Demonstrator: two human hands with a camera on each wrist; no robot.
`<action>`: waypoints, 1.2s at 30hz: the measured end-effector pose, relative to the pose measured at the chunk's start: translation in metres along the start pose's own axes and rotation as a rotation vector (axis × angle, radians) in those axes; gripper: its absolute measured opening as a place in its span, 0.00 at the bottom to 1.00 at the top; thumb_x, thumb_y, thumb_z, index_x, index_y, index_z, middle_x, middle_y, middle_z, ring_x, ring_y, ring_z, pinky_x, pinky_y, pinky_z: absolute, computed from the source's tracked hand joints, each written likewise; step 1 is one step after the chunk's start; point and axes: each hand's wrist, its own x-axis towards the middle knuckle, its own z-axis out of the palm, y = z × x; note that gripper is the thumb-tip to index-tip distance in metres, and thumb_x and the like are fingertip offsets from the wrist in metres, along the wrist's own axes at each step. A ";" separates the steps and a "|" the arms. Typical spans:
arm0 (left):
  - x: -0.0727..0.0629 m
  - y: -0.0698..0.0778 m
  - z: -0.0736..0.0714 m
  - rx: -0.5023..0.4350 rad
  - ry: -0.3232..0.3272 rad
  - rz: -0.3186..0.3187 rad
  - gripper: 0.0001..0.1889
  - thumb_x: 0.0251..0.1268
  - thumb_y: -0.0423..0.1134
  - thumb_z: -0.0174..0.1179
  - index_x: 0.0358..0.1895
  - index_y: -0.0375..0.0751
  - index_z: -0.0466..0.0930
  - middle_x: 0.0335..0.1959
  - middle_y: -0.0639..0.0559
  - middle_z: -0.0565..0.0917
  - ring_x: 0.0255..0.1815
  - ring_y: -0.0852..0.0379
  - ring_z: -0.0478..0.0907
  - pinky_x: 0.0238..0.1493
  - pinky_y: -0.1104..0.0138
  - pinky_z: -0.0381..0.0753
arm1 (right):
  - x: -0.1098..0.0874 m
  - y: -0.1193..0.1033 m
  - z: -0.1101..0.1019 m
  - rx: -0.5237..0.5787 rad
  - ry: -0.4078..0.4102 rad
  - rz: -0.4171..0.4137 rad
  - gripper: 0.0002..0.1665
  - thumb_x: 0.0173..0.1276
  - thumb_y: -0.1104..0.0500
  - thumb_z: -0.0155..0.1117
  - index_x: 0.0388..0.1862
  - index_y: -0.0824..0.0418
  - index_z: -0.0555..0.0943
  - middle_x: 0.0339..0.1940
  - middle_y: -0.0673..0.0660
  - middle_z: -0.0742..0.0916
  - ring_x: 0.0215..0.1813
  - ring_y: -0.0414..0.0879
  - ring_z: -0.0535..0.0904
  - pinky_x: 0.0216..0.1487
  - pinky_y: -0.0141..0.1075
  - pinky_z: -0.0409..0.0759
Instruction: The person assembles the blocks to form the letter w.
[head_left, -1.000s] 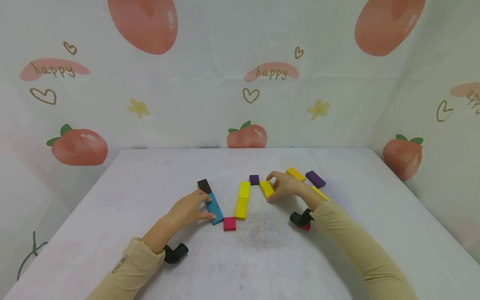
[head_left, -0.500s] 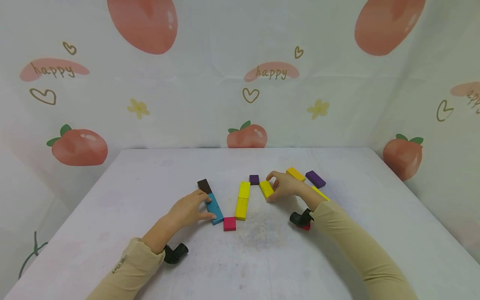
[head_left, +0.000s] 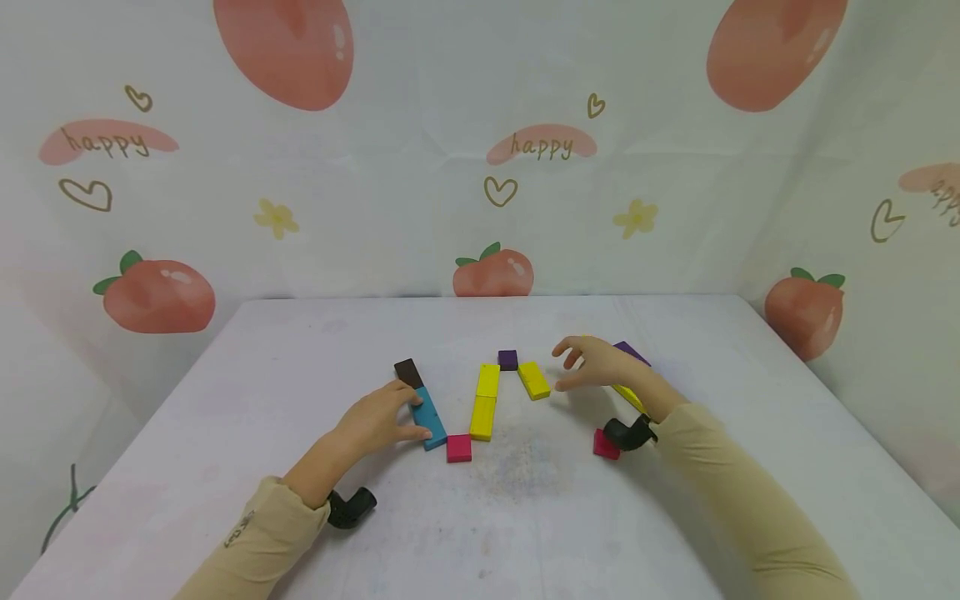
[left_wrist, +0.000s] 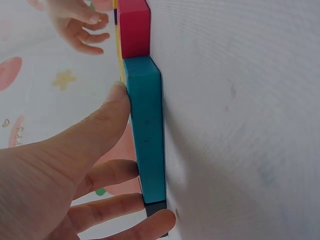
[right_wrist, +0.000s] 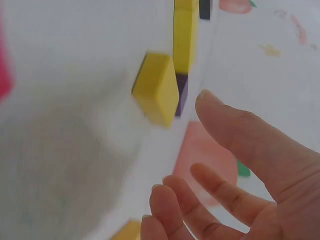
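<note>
My left hand [head_left: 375, 422] rests its thumb and fingertips on a blue block [head_left: 430, 417]. In the left wrist view the thumb lies along the blue block's edge, and the fingers reach the dark block at its end. That black block [head_left: 408, 372] adjoins the blue one, and a red block [head_left: 459, 448] meets its near end. Two yellow blocks [head_left: 485, 402] stand end to end from the red block towards a small purple block [head_left: 507, 359]. Nothing is held by my right hand [head_left: 596, 364], its fingers loosely bent, just right of a slanted yellow block [head_left: 534, 381].
Partly behind the right arm lie a long purple block [head_left: 632, 352] and a yellow block [head_left: 630, 397]. Another red block [head_left: 606, 444] lies beneath the right wrist's black camera mount [head_left: 628, 432]. A printed cloth [head_left: 375, 208] hangs behind the white table [head_left: 337, 333].
My right hand has let go of the slanted yellow block and moved right, away from it. That block stays in its place. My left hand has not visibly moved.
</note>
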 end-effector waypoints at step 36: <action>0.001 -0.002 0.001 0.004 -0.003 0.003 0.30 0.51 0.52 0.67 0.52 0.35 0.77 0.56 0.38 0.75 0.57 0.43 0.74 0.58 0.52 0.76 | 0.001 0.047 -0.013 0.003 0.219 0.212 0.29 0.62 0.54 0.64 0.53 0.74 0.72 0.48 0.70 0.78 0.39 0.52 0.75 0.42 0.37 0.81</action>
